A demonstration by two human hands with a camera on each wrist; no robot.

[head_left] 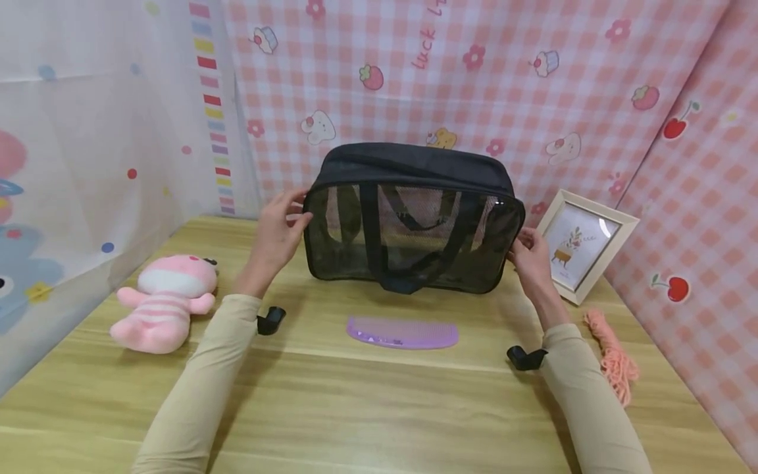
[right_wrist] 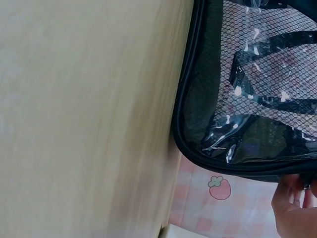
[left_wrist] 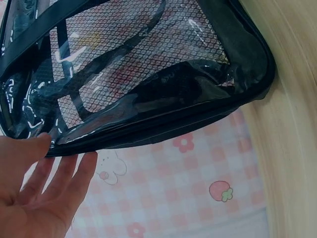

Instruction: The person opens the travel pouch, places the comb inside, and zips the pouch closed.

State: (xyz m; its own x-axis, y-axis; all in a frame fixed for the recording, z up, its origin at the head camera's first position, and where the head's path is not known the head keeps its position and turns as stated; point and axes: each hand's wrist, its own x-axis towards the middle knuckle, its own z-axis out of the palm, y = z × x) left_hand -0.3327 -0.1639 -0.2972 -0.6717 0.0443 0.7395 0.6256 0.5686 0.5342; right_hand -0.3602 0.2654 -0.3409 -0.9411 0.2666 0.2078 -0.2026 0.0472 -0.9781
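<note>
A black bag (head_left: 414, 217) with clear, see-through panels, mesh inside and black strap handles stands upright at the back of the table. My left hand (head_left: 281, 227) holds its left edge, the thumb over the front rim and the fingers (left_wrist: 79, 183) against the side. At the opposite side, my right hand (head_left: 533, 253) grips the bag's right edge with bent fingers; a small shiny piece (right_wrist: 307, 187) shows by the fingertips in the right wrist view. A purple comb (head_left: 403, 332) lies flat on the table before the bag.
A pink plush toy (head_left: 166, 303) lies at the left. On the right are a framed picture (head_left: 586, 243), leaning at the back, and a bundle of coral yarn (head_left: 612, 359). Patterned cloth (head_left: 450, 79) hangs behind the wooden table (head_left: 379, 415).
</note>
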